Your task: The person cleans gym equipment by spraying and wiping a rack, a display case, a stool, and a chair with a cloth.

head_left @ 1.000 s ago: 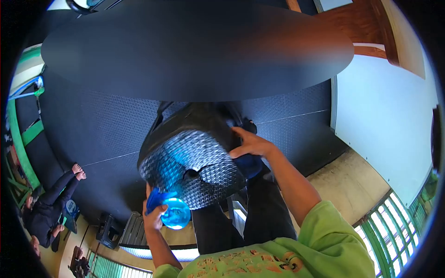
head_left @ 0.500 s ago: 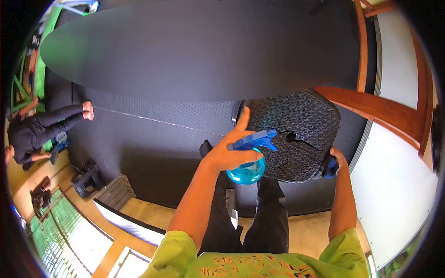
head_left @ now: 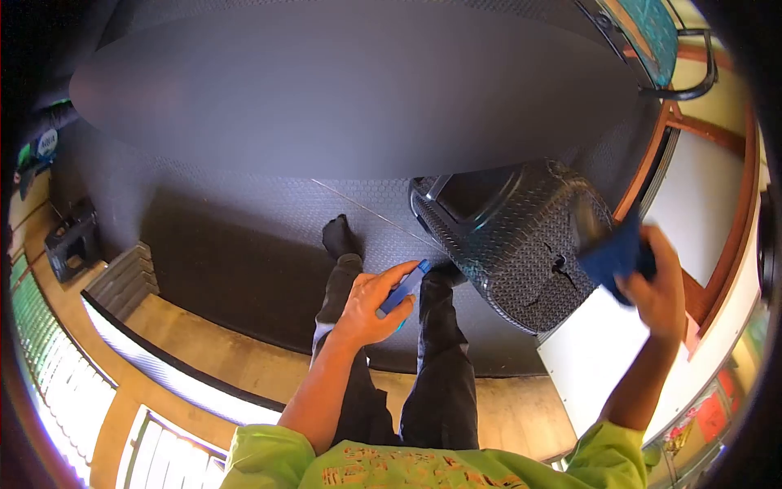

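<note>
My left hand is closed around a spray bottle in front of my legs; its blue trigger head shows, while most of the teal bottle is hidden behind the hand. In my right hand is a dark blue cloth, smeared by motion and bunched in the fingers. The cloth overlaps the right edge of a black plastic stool in this view. That stool has a woven-look texture and stands tilted, with a jagged hole and cracks in its seat.
Dark textured matting covers the floor. A white panel and a brown wooden frame lie to the right. Top right is a metal-framed chair with teal upholstery. Another black stool stands far left, near a long white-edged ledge.
My view has turned, and the stool now shows its side and open underside. My right hand has risen from the stool's lower edge with the cloth. My left hand has drawn back with the bottle.
</note>
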A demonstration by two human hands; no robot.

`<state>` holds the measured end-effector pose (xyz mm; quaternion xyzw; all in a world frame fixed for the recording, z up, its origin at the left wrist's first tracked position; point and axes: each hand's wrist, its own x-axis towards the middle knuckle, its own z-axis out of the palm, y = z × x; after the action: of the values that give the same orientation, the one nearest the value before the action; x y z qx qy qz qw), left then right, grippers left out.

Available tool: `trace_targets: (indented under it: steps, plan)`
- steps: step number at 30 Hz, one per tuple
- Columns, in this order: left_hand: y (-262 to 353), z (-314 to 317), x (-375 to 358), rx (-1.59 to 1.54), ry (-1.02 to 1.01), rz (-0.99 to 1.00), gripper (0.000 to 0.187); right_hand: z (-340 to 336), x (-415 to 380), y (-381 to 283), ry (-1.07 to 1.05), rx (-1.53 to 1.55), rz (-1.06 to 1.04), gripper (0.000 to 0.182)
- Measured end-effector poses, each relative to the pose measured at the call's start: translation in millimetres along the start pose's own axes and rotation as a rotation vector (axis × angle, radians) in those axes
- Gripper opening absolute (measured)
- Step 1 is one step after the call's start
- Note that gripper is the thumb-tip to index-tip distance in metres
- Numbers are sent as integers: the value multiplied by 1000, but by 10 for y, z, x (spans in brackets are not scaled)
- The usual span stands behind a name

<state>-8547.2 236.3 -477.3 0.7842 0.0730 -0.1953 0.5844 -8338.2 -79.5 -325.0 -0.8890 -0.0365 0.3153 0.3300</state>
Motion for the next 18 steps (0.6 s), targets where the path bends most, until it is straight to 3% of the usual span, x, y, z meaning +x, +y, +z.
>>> trace_targets:
  steps: [1, 3, 4, 5, 7, 9, 10, 13, 14, 18]
  plan:
    - [-32, -13, -18, -19, 15, -43, 50, 148, 341, -114, 33, -200, -160, 53]
    - [-118, -2, -46, -65, 37, -89, 50, 697, 1108, -348, 80, -404, -285, 53]
    - [-186, 21, -38, -87, 25, -78, 50, 969, 1546, -191, 42, -467, -398, 53]
    - [-277, 54, -40, -110, 9, -68, 50, 1209, 1883, -223, -93, -732, -155, 48]
    - [-513, 158, -58, -141, 32, -12, 53, 1727, 2474, 27, -268, -1180, 0, 40]
    - [-803, 215, -84, -170, 7, 29, 56, 2160, 2887, 536, -319, -1395, 137, 34]
    - [-973, 249, -149, -207, 26, 21, 56, 2333, 2963, 747, -306, -1423, 194, 34]
    - [-1439, 265, -291, -454, -153, -328, 53, 2878, 2945, 1166, -337, -1587, 232, 35]
    - [-1580, 318, -311, -360, 6, -156, 52, 3116, 2854, 1173, -373, -1655, 219, 34]
    - [-1609, 117, -161, -188, -57, -159, 55, 3743, 2417, 1123, -548, -1634, 92, 30]
